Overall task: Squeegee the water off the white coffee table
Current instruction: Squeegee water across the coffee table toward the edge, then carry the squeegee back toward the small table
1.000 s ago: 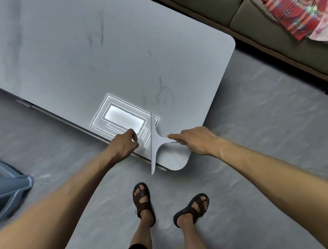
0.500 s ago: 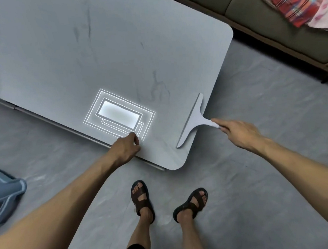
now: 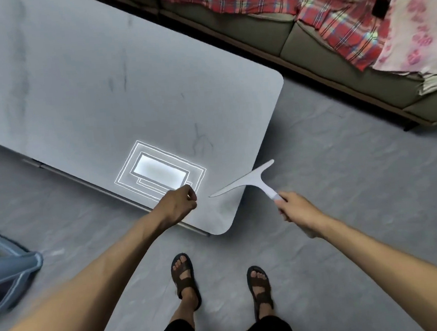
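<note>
Living room (sofa, coffee table).

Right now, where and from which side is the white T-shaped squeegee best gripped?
Squeegee: grip the narrow handle from the near right, beyond the white coffee table corner, as the right hand does, leaving the long thin blade free.

No readable text, labels or numbers anywhere.

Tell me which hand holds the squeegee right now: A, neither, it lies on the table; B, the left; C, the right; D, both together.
C: the right hand grips the squeegee by its handle, while the left hand rests curled at the near edge of the coffee table.
</note>
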A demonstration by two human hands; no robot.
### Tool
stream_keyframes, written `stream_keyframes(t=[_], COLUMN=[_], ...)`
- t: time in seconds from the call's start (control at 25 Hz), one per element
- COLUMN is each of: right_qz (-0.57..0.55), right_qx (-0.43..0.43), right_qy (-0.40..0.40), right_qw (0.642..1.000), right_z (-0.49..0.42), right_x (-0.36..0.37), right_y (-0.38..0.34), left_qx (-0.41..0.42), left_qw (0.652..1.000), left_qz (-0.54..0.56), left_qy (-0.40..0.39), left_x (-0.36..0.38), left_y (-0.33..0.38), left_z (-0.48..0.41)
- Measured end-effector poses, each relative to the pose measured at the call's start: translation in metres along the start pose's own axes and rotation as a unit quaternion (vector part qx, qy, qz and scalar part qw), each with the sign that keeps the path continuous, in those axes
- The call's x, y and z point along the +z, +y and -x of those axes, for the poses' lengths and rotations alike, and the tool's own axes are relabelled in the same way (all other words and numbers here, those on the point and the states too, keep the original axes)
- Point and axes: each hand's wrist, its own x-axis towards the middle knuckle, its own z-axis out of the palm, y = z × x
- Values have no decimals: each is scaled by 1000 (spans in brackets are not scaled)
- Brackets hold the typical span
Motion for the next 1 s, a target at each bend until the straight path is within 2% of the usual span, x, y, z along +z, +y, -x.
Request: stream_keyframes(t=[0.12,0.24,0.36,0.64,0.8,1.0], right_qz=[-235,-282,-195,-55,47,198], right_qx=[66,68,27,-65,-122,-176], right_qy=[-111,-217,-288,-377,-429,-485], right_qw=[963,932,937,922,894,834], right_z=[34,73,124,267,350,482], right_x=[6,2,9,82,153,244], right_y=[-43,-83,-113,-132,-102,-3], left_qx=[-10,-18,-43,-94,-117,-163], left_qw=[998,988,968,890,830,731], left_qz=[65,150,234,420,497,578], left_qy=[8,34,76,151,222,324], left_x=[-10,-13,-2,76,152,299], left_y=[16,30,42,43,16,-20], left_z=[49,116,195,394,492,623])
